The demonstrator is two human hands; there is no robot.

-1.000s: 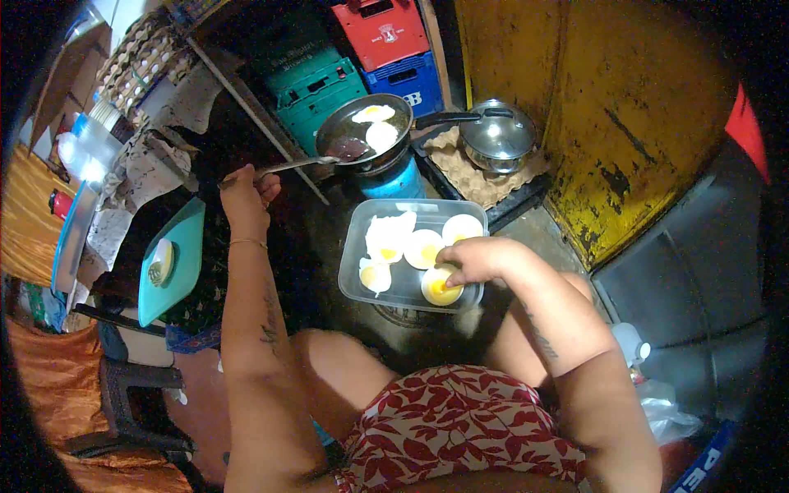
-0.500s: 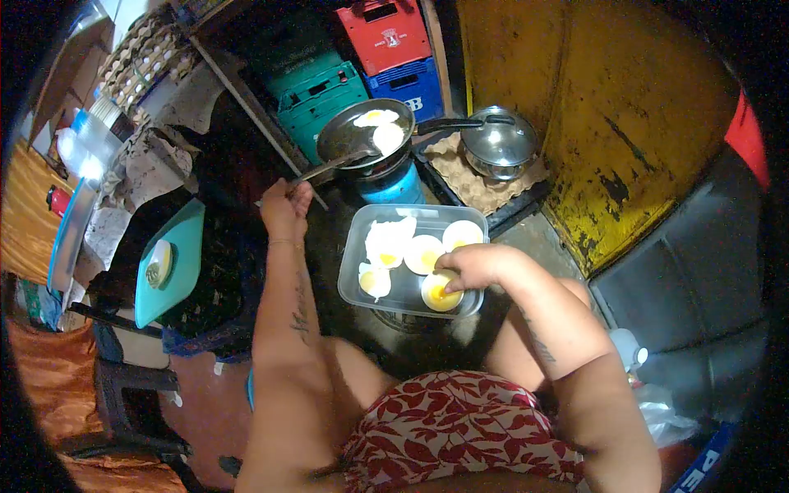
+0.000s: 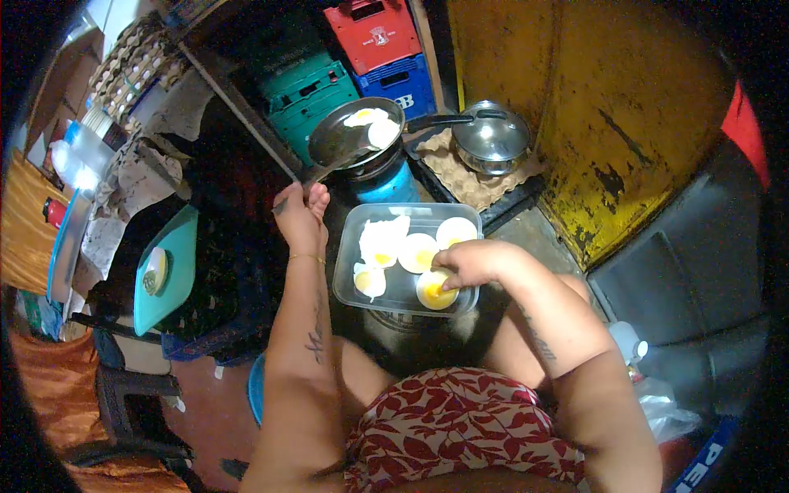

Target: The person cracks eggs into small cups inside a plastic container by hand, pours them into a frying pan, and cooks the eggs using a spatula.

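My left hand (image 3: 299,215) is closed round the handle of a spatula (image 3: 330,167), whose blade reaches into the frying pan (image 3: 325,138). Two fried eggs (image 3: 382,133) lie at the pan's far right side. With curled fingers, my right hand (image 3: 470,263) grips the edge of a fried egg (image 3: 436,294) in the near right corner of a clear plastic container (image 3: 345,287). Several other fried eggs (image 3: 417,252) lie in that container, some overlapping. My right fingertips are partly hidden against the egg.
The pan sits on a blue burner (image 3: 386,185). To its right, a lidded metal pot (image 3: 491,141) rests on a cardboard egg tray (image 3: 456,177). Crates (image 3: 312,103) stand behind. At left are a turquoise tray (image 3: 173,275) and stacked egg trays (image 3: 136,70).
My left hand has moved right and slightly down, and the spatula blade has drawn back from the eggs toward the pan's near side. My right hand stays at the same egg.
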